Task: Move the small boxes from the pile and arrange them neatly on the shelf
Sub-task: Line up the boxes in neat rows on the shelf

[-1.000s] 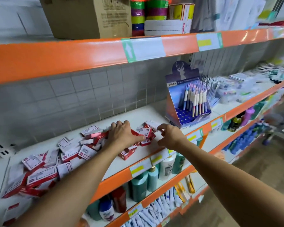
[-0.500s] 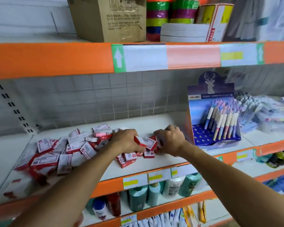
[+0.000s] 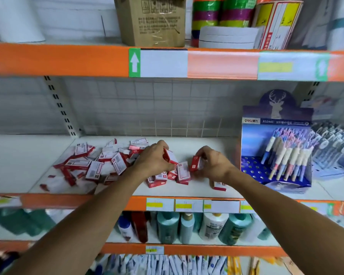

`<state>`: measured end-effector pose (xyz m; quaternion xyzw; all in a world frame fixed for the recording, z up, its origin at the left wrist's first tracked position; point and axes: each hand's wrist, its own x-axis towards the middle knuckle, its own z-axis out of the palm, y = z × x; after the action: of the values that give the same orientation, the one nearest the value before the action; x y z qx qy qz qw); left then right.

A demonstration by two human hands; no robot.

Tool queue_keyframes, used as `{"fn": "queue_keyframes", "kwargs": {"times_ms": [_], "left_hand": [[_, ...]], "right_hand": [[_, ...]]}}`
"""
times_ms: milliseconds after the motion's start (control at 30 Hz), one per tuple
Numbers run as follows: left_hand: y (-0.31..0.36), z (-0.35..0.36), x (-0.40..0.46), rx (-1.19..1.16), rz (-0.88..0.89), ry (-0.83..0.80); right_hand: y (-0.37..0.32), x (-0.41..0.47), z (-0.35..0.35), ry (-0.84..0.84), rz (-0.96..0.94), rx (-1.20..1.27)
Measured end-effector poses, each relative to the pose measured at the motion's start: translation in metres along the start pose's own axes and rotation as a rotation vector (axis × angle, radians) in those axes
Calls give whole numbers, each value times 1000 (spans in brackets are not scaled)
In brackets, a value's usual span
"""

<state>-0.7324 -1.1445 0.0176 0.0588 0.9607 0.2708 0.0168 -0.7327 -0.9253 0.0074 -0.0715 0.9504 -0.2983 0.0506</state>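
Observation:
A loose pile of small red-and-white boxes [image 3: 99, 165] lies on the white middle shelf [image 3: 187, 144], spreading from the left to the centre. My left hand [image 3: 153, 161] grips one tilted red-and-white box [image 3: 169, 157] at the pile's right edge. My right hand [image 3: 211, 162] pinches another small red box [image 3: 196, 165] just to the right, lifted off the shelf. A few boxes [image 3: 182, 173] lie between and below the hands. One box [image 3: 219, 185] stands alone near the shelf's front edge under my right wrist.
A blue pen display stand [image 3: 276, 155] sits right of my right hand, with packaged pens [image 3: 334, 147] beyond. Above runs an orange shelf edge [image 3: 58, 60] bearing a cardboard carton [image 3: 151, 20] and tape rolls [image 3: 222, 16]. Bottles [image 3: 187, 227] fill the shelf below.
The view has swung to face the shelf straight on. Both hands lifted a box each from the pile's right end, and my right hand drew a little to the right.

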Motion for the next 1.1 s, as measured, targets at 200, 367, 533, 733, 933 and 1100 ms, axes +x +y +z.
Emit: {"fn": "queue_keyframes", "kwargs": {"times_ms": [200,367,533,733,933,1100], "left_hand": [[-5,-17,-16,-108,-62,78],[-22,-35,-36,-199,-86,146],[-50,-51,-60,-321,-141,195],[-85,-65,-90,-450,-272,286],[-111,-80,-127,-457,-337,328],[-146,-100,-168,-485,-389,389]], "right_hand": [[-16,-4,-14,2,-43,171],[-42,0,-2,-8,-175,179],[-75,7,22,-6,-290,127],[-113,6,48,-112,-372,276],[-153,9,77,-269,-402,389],[-196,7,114,-374,-395,501]]}}
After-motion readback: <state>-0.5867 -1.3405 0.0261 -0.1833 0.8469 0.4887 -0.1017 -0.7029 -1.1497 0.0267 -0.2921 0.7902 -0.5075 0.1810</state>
